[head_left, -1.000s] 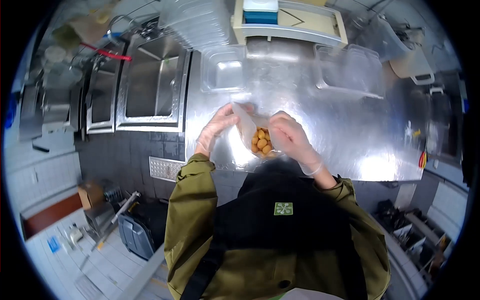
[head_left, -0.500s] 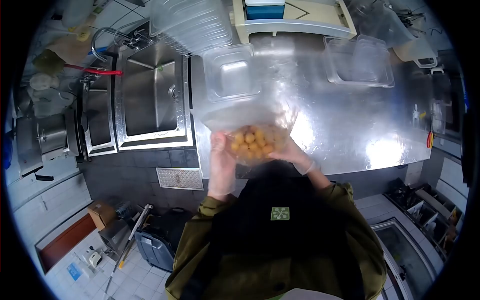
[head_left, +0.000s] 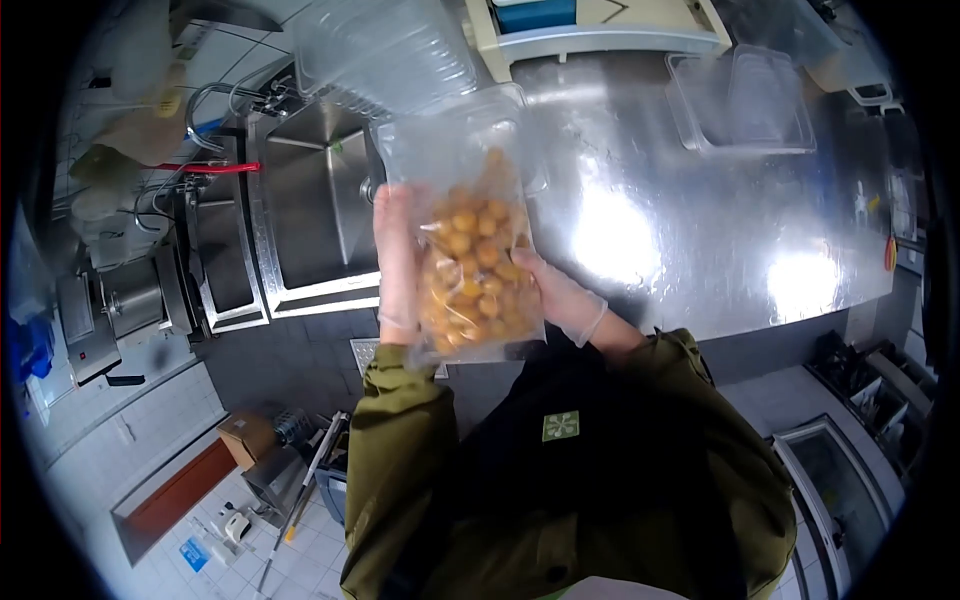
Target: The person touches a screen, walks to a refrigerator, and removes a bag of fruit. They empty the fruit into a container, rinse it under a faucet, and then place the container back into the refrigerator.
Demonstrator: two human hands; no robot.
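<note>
Between my two hands, a clear plastic bag full of small round orange-yellow balls is held up in front of me. My left hand, in a thin clear glove, grips the bag along its left side. On the lower right edge, my right hand, gloved too, has its thumb on the front and its other fingers hidden behind. The balls fill most of the bag, and its upper part is loose film. Partly covered by the bag, a clear plastic tub stands on the steel table.
Stacked clear lids or trays lie at the back beside the steel sink, left of the table. At the back right are clear containers. A cream tray stands at the far edge. A cardboard box is on the floor side.
The bag has swung from lying tilted low to upright, showing its full front. Both hands moved with it, the left one higher. My view has turned slightly.
</note>
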